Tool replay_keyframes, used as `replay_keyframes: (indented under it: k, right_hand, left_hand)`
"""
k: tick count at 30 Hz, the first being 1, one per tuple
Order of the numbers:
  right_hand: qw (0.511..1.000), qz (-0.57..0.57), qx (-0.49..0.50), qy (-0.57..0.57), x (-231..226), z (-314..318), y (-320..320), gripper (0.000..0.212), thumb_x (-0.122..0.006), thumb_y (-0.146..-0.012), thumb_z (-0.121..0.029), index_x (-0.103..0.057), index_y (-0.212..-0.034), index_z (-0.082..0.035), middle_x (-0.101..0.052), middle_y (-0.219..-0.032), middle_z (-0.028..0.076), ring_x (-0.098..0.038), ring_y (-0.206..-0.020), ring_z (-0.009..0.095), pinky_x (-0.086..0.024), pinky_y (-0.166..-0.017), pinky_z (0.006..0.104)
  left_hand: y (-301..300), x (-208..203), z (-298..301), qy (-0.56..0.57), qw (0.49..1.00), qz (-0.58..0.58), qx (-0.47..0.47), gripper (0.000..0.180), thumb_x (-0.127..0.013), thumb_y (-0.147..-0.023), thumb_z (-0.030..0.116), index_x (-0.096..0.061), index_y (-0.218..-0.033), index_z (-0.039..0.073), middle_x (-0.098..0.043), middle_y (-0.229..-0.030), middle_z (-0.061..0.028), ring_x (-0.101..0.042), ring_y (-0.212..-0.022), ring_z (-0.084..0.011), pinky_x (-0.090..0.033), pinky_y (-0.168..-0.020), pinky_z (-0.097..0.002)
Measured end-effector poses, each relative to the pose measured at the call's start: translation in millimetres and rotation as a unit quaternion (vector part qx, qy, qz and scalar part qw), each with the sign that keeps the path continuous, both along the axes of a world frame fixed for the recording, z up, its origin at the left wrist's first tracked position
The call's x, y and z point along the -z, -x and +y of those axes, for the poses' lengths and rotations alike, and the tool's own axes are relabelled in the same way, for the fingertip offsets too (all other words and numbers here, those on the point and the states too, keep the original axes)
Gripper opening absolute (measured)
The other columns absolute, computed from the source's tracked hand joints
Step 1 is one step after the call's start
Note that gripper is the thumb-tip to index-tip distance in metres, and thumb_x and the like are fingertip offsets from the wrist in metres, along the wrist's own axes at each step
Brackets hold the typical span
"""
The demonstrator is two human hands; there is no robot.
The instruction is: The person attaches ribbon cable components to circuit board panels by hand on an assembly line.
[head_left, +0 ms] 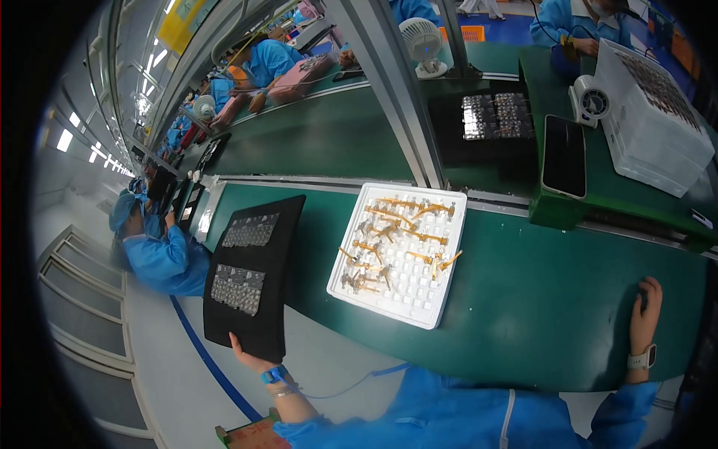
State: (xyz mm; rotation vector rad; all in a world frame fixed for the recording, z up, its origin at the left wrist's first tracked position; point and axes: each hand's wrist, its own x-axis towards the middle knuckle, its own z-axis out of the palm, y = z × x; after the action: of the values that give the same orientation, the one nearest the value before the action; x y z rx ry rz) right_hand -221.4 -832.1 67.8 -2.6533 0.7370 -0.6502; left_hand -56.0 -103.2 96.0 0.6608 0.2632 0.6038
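My left hand (250, 355) grips the lower edge of a black, slightly bowed board (239, 325), its fingers partly hidden by it. The board is tilted up beside the bench's left part. On it lie two silver-grey sheets of small parts, an upper one (250, 230) and a lower one (238, 289). On the right of the green bench, my right hand (646, 314) rests with fingers loosely bent and thumb apart, holding nothing. Between my hands stands a white pocketed tray (441, 299) with several orange flex cables (426, 238), mostly in its upper and left parts.
A metal post (393, 82) rises behind the tray. Beyond the rail lie more silver sheets (497, 116) on black. A green shelf (553, 213) holds a dark phone-like slab (565, 157), a small fan (593, 103) and stacked white trays (658, 142). A person in blue (168, 254) works at left.
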Motion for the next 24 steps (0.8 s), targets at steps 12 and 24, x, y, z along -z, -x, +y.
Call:
replay_keyframes:
  k: [12, 24]
  right_hand:
    - [0.835, -0.091, -0.311, -0.445, -82, 146, -61, 0.022, -0.055, -0.091, -0.006, -0.057, -0.112, 0.0, -0.059, -0.114, 0.014, -0.058, -0.103, 0.024, -0.045, -0.091, 0.035]
    - [0.745, -0.21, -0.066, -0.63, -106, 95, 43, 0.057, -0.059, -0.087, -0.026, -0.042, -0.126, 0.011, -0.063, -0.107, 0.019, -0.066, -0.086, 0.02, -0.054, -0.076, 0.0271]
  left_hand:
    - [59, -26, -73, -0.248, 0.966, -0.019, 0.071, 0.061, -0.052, -0.088, 0.039, -0.042, -0.135, 0.001, -0.046, -0.135, -0.0183, -0.052, -0.118, -0.0307, -0.048, -0.095, -0.0423]
    - [19, -75, -318, -0.078, 0.743, 0.237, 0.621, 0.044, -0.05, -0.095, 0.032, -0.057, -0.12, -0.004, -0.064, -0.111, -0.0143, -0.063, -0.092, -0.0207, -0.05, -0.085, -0.0325]
